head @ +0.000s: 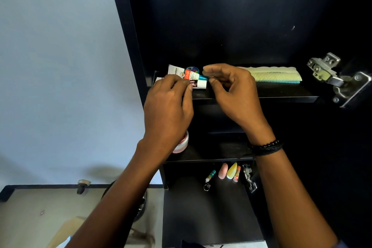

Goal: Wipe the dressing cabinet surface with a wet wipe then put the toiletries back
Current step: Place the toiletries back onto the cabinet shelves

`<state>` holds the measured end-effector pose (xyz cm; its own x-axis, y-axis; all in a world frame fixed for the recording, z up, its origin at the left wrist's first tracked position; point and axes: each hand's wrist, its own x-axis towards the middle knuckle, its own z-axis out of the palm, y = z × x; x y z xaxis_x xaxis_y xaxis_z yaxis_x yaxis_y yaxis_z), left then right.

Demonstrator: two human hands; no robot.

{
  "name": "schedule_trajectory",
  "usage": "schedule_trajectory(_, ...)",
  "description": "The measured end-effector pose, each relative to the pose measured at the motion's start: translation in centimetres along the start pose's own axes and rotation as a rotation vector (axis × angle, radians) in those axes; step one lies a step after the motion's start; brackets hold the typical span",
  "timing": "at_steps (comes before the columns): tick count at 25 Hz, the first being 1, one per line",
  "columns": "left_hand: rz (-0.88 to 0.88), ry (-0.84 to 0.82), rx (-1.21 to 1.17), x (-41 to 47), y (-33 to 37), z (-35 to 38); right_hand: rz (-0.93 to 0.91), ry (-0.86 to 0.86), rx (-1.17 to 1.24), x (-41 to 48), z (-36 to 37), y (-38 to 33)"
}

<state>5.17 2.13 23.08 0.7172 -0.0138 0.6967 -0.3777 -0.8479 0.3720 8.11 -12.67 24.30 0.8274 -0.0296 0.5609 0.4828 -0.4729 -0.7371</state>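
A person's two hands work at the upper shelf [281, 93] of a dark dressing cabinet [221, 16], where toiletries lie in a cluster at the shelf's left end. The left hand [169, 104], seen from its back, curls its fingers over a small white-capped tube [200, 83] and grips it by the dark-labelled body, the cap pointing right. Just behind it lies a lip balm tube [186, 73] with an orange band and a teal cap, and behind that a small round tin [192, 69] with a colourful lid. The right hand [233, 88], a black beaded bracelet [265, 146] on its wrist, is loosely curled with forefinger and thumb set either side of the teal cap; motion blur leaves it unclear whether they pinch it. A pale green comb [279, 75] with a teal spine lies along the same shelf to the right, apart from the tubes, near a metal door hinge [324, 72]. On the shelf below, a pink-and-white jar [184, 143] shows partly behind the left wrist. Lower still lie a keyring balm [211, 175], a pink oblong piece [223, 170] and a yellow one [231, 170], side by side
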Motion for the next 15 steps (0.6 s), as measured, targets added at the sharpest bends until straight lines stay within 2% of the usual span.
schedule_trajectory(6, 0.0, 0.019, -0.084, -1.2, 0.0, 0.2, -0.053, 0.078, 0.013, -1.6, -0.4, -0.3)
schedule_trajectory(15, 0.19, 0.018, -0.146, -6.7, 0.9, 2.8, -0.268, 0.301, -0.357, -9.7, 0.8, 2.7)
